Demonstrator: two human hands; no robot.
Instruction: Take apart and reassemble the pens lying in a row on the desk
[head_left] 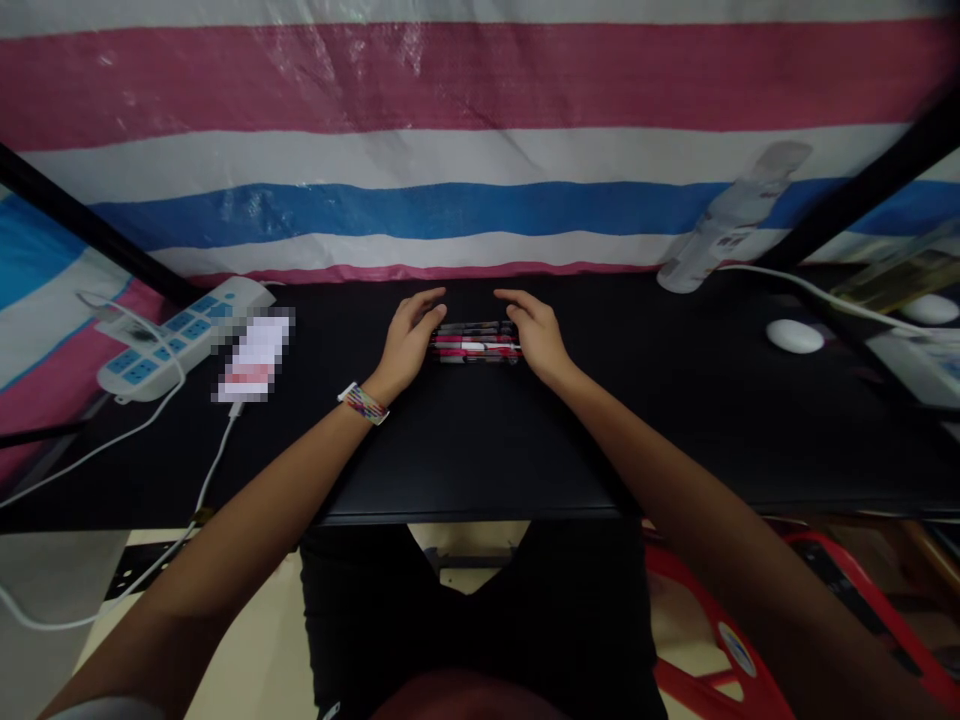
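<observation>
Several pens lie side by side in a row across the black desk, mostly dark and pink-red, with a white part on one. My left hand is at their left ends, thumb and index finger stretched out and apart. At the right ends is my right hand, its fingers likewise extended, the thumb close to the pens. Both palms face inward, and the pen tips are partly hidden by the hands, so I cannot tell how firmly they touch. A colourful woven band is around my left wrist.
On the left are a white power strip with blue sockets, a blurred-out phone and white cables. A clear bottle, a white mouse and another cable stand to the right. Striped sheeting hangs behind the desk.
</observation>
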